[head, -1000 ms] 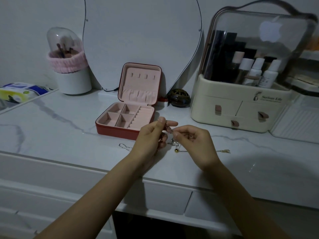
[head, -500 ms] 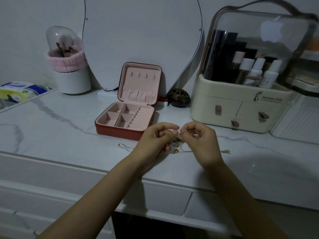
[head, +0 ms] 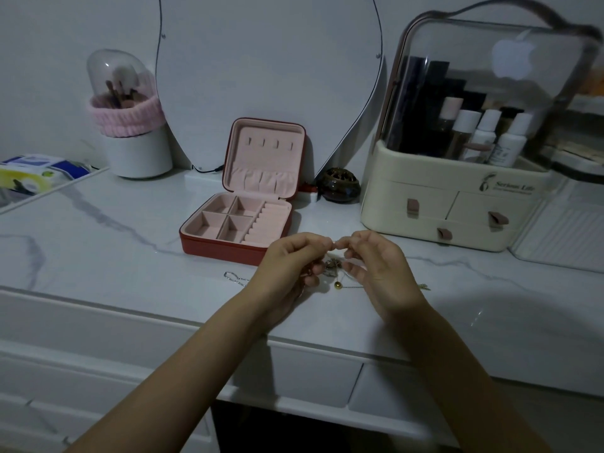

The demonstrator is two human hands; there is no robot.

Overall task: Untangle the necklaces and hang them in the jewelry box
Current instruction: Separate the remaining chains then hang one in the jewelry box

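Note:
A tangled clump of thin necklaces (head: pixel 334 267) hangs just above the white marble tabletop, with a small gold ball pendant (head: pixel 337 285) at the bottom. My left hand (head: pixel 287 263) and my right hand (head: pixel 376 266) meet over it, thumb and forefinger of each pinching the chain where the fingertips almost touch. One silver chain end (head: pixel 232 277) trails onto the table to the left, a gold end (head: pixel 423 285) to the right. The red jewelry box (head: pixel 225 243) stands open just behind my left hand, its pink lid lining showing hooks with nothing on them.
A cream cosmetics organiser (head: pixel 457 204) with a clear dome and bottles stands at the right back. A heart-shaped mirror (head: pixel 268 60) leans behind the box, a dark round jar (head: pixel 340 189) beside it. A brush holder (head: pixel 130 125) and tissue packs (head: pixel 36 173) are at left.
My hands have come closer together, fingertips now nearly touching above the clump. The tangle has been lifted slightly and pulled between the pinches.

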